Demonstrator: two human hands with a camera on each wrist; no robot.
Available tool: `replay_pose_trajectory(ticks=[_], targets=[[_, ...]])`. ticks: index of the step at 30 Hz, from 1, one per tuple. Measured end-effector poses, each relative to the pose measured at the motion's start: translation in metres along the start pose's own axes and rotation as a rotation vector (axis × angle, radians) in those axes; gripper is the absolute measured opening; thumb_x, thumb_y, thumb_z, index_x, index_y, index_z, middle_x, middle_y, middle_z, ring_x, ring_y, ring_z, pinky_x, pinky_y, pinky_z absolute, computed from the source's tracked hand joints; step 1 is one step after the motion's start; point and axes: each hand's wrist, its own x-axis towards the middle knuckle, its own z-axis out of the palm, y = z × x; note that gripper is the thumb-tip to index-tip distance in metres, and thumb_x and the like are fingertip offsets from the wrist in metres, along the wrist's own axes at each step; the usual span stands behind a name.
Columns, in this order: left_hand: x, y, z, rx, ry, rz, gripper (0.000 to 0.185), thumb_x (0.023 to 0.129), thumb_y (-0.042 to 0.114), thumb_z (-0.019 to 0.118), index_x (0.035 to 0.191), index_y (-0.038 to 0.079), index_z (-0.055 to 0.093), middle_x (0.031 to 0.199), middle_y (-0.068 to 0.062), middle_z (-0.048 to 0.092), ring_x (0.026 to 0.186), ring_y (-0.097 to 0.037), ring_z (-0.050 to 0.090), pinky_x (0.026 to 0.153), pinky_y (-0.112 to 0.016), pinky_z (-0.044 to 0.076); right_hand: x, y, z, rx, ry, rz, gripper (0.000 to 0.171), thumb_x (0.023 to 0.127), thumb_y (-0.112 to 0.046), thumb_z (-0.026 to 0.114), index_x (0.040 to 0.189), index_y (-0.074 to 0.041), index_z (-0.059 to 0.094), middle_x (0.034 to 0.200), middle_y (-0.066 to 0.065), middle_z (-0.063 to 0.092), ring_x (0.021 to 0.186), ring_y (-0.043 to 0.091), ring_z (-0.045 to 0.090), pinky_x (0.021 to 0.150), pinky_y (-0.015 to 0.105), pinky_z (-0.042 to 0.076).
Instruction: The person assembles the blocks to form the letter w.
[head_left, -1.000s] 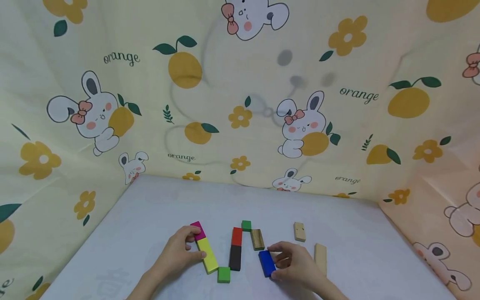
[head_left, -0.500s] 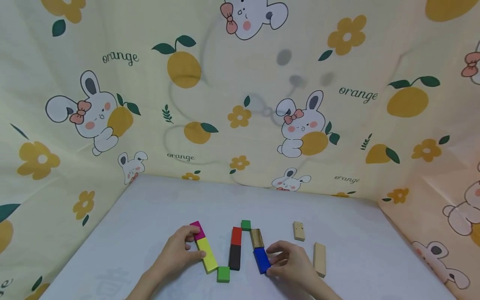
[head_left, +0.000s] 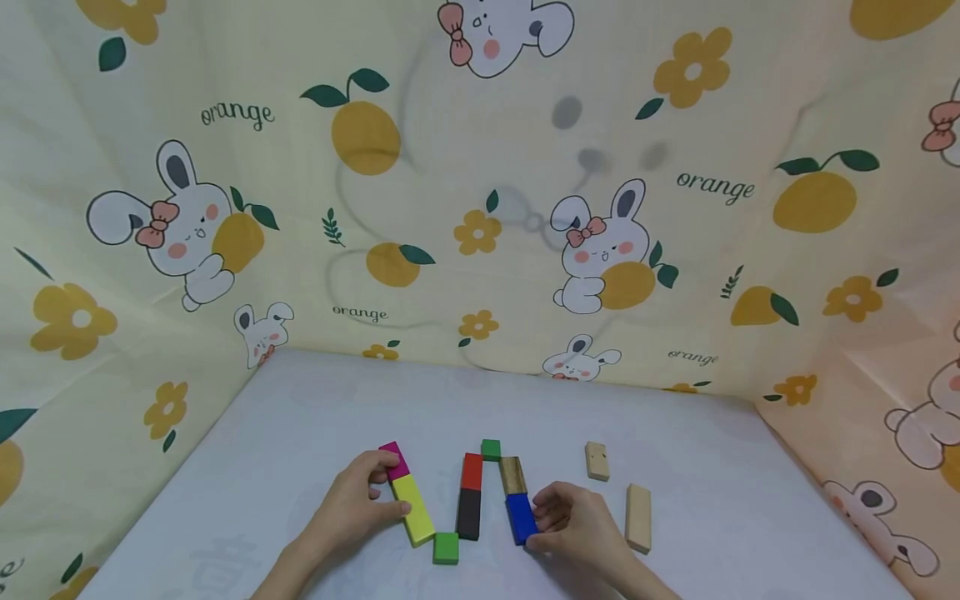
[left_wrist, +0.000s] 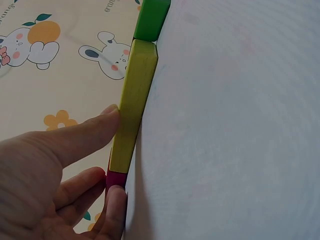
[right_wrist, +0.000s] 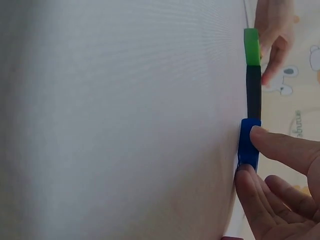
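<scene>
While your right hand point(head_left: 577, 525) is pinching the blue block point(head_left: 521, 517) against the brown block point(head_left: 513, 476), your left hand point(head_left: 352, 502) is lying flat-fingered, bracing the yellow block point(head_left: 415, 508). Pushing harder is risking skewing the black block point(head_left: 468, 513) beside it.

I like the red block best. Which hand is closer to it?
It looks about even, perhaps the right. The right hand holds the blue block, just right of the red block; the left hand rests on the yellow block, left of it.

white table point(head_left: 300, 433) with wooden blocks point(head_left: 637, 517)
</scene>
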Motion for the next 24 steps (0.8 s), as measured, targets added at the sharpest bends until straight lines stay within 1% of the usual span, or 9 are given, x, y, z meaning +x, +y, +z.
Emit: replay_pose_trajectory(ticks=[3, 7, 11, 16, 18, 20, 22, 24], targets=[[0.000, 0.000, 0.000, 0.003, 0.001, -0.010, 0.065, 0.069, 0.023, 0.091, 0.124, 0.011, 0.060, 0.118, -0.004, 0.058, 0.099, -0.022, 0.057, 0.084, -0.041, 0.053, 0.000, 0.001, -0.001, 0.005, -0.005, 0.010, 0.042, 0.068, -0.009, 0.091, 0.100, -0.001, 0.065, 0.087, 0.002, 0.065, 0.075, 0.018, 0.064, 0.066, 0.024, 0.054], [0.001, 0.000, 0.000, 0.008, -0.002, -0.020, 0.065, 0.069, 0.024, 0.092, 0.124, 0.012, 0.060, 0.118, -0.004, 0.058, 0.099, -0.022, 0.057, 0.084, -0.041, 0.053, -0.003, 0.003, -0.006, 0.042, 0.006, 0.024, 0.045, 0.069, -0.012, 0.090, 0.104, -0.001, 0.064, 0.090, 0.002, 0.066, 0.078, 0.019, 0.064, 0.069, 0.025, 0.055], [0.001, -0.001, 0.001, 0.008, -0.004, -0.022, 0.066, 0.069, 0.024, 0.092, 0.124, 0.011, 0.060, 0.118, -0.004, 0.058, 0.099, -0.022, 0.057, 0.084, -0.042, 0.053, -0.006, 0.008, -0.013, 0.091, 0.029, -0.001, 0.045, 0.071, -0.011, 0.089, 0.107, 0.001, 0.064, 0.094, 0.006, 0.068, 0.082, 0.021, 0.066, 0.072, 0.027, 0.056], [0.001, -0.002, 0.001, -0.003, -0.005, -0.018, 0.065, 0.069, 0.023, 0.091, 0.125, 0.011, 0.059, 0.117, -0.004, 0.058, 0.099, -0.022, 0.057, 0.085, -0.041, 0.053, -0.012, 0.010, -0.026, 0.146, 0.029, -0.027, 0.044, 0.077, -0.012, 0.085, 0.113, 0.001, 0.063, 0.104, 0.011, 0.068, 0.089, 0.024, 0.066, 0.076, 0.031, 0.056], [0.001, -0.002, 0.001, -0.004, -0.007, -0.017, 0.065, 0.069, 0.023, 0.091, 0.125, 0.011, 0.059, 0.118, -0.004, 0.058, 0.099, -0.022, 0.056, 0.085, -0.041, 0.052, -0.016, 0.010, -0.033, 0.147, 0.061, -0.030, 0.043, 0.078, -0.012, 0.085, 0.114, 0.000, 0.064, 0.106, 0.012, 0.068, 0.092, 0.025, 0.065, 0.078, 0.033, 0.055], [0.001, -0.002, 0.001, -0.002, -0.006, -0.016, 0.066, 0.069, 0.024, 0.091, 0.125, 0.011, 0.059, 0.118, -0.004, 0.058, 0.099, -0.022, 0.056, 0.085, -0.041, 0.053, -0.020, 0.010, -0.039, 0.148, 0.117, -0.023, 0.041, 0.077, -0.010, 0.085, 0.112, -0.001, 0.065, 0.106, 0.013, 0.068, 0.095, 0.028, 0.065, 0.081, 0.034, 0.055], [0.001, -0.001, 0.001, 0.000, -0.004, -0.017, 0.065, 0.069, 0.024, 0.091, 0.125, 0.011, 0.059, 0.118, -0.004, 0.058, 0.099, -0.022, 0.056, 0.085, -0.041, 0.053, -0.025, 0.011, -0.045, 0.165, 0.185, 0.007, 0.039, 0.075, -0.008, 0.086, 0.109, -0.002, 0.067, 0.106, 0.013, 0.069, 0.098, 0.029, 0.065, 0.083, 0.035, 0.055], [0.000, 0.000, 0.000, -0.001, -0.001, -0.018, 0.065, 0.069, 0.024, 0.091, 0.125, 0.012, 0.059, 0.118, -0.004, 0.058, 0.099, -0.022, 0.056, 0.085, -0.041, 0.053, -0.030, 0.012, -0.050, 0.186, 0.234, 0.061, 0.038, 0.075, -0.007, 0.086, 0.108, -0.004, 0.068, 0.107, 0.013, 0.069, 0.100, 0.029, 0.064, 0.085, 0.033, 0.054]])
